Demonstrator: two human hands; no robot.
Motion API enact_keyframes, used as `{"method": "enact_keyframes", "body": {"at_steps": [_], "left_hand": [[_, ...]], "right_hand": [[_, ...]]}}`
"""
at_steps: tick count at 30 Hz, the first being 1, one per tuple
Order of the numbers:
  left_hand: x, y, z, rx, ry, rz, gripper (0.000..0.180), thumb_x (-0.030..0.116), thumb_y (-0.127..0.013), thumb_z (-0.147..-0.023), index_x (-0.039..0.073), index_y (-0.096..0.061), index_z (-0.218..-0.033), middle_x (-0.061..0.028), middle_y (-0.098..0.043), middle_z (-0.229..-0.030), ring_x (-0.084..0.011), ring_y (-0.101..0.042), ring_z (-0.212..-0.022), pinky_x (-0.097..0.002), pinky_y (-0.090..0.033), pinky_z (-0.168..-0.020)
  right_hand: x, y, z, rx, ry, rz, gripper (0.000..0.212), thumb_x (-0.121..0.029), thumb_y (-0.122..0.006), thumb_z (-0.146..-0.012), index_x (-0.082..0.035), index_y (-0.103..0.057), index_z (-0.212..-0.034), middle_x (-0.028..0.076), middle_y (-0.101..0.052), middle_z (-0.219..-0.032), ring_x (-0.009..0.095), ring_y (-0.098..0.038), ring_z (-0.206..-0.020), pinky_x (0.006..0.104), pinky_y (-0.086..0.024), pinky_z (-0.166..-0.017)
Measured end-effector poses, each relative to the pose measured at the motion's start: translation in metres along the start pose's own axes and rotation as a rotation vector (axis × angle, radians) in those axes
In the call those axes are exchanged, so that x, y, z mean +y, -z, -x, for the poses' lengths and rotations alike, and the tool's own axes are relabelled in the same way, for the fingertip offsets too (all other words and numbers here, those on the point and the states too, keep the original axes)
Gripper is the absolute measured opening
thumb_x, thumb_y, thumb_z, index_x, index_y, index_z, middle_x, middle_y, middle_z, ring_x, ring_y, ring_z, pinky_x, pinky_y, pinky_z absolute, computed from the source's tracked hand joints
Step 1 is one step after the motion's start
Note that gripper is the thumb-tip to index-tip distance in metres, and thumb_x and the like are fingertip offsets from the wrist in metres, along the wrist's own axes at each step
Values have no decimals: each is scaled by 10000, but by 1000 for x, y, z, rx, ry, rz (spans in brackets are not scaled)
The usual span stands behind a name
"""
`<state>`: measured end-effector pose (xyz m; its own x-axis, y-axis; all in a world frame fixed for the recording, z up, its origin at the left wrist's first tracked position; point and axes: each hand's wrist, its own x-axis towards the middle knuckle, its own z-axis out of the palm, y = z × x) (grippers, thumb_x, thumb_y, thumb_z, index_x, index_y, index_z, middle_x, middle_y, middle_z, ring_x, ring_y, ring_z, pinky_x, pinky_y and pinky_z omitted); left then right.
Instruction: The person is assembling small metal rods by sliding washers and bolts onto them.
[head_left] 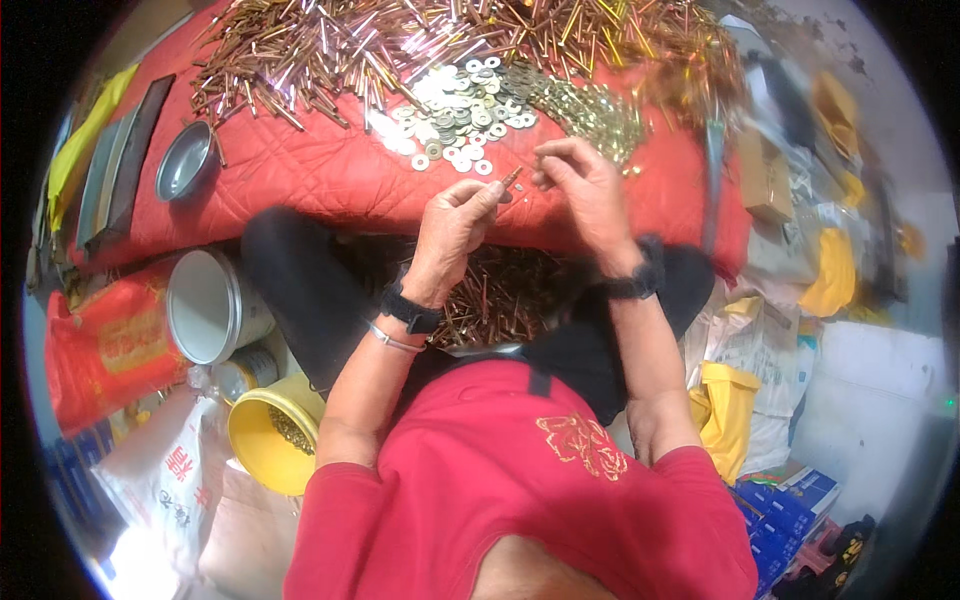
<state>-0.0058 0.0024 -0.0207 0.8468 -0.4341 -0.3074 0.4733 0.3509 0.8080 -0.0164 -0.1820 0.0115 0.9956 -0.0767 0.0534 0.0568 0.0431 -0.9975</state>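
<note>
My left hand (452, 228) is closed in a pinch on a thin copper-coloured bolt (512, 178), whose tip sticks out past the thumb toward the right. A few centimetres away, my right hand (592, 195) has its thumb and fingers pressed together; whatever it holds is too small to make out. Just beyond both hands lies a heap of flat silvery washers (455, 120) on a red quilted cover (300, 180). Small shiny gold-coloured pieces (595, 115) are piled right of the washers. Behind them spreads a big pile of long copper-coloured bolts (300, 60).
A metal bowl (187, 162) sits at the cover's left edge. More bolts (500, 300) lie between my legs. Left of me stand a white bucket (205, 305) and a yellow bucket (268, 440) with small metal parts inside. Yellow bags (728, 415) and blue boxes (775, 515) are at the right.
</note>
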Motion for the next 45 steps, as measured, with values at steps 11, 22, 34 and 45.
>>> {"method": "enact_keyframes", "body": {"at_steps": [11,22,34,45], "left_hand": [[14,-8,13,-127,133,-79,181,250,-674,-871,74,-670,-828,71,-518,-633,5,-337,-473,-180,-209,-422],[14,-10,12,-119,17,-214,153,223,-686,-854,79,-668,-806,52,-537,-640,-26,-424,-553,-183,-289,-488],[12,-9,13,-70,47,-201,170,240,-675,-856,75,-671,-816,59,-529,-643,-10,-396,-519,-172,-248,-452],[8,-2,9,-100,56,-221,178,250,-677,-857,74,-676,-829,61,-516,-636,-11,-383,-505,-179,-244,-443]], "right_hand": [[2,7,20,-63,69,98,60,-53,-639,-866,-25,-655,-917,-18,-627,-825,58,-557,-757,229,-451,-662],[1,17,13,-111,233,568,172,-169,-522,-941,-24,-608,-978,94,-562,-687,240,-580,-667,335,-457,-640],[-7,-6,17,-5,264,607,326,-98,-524,-927,-50,-520,-1249,193,-630,-944,273,-637,-830,347,-489,-727],[5,-8,16,-73,467,721,266,-113,-507,-940,-41,-554,-1192,185,-643,-1024,293,-655,-885,357,-501,-719]]}}
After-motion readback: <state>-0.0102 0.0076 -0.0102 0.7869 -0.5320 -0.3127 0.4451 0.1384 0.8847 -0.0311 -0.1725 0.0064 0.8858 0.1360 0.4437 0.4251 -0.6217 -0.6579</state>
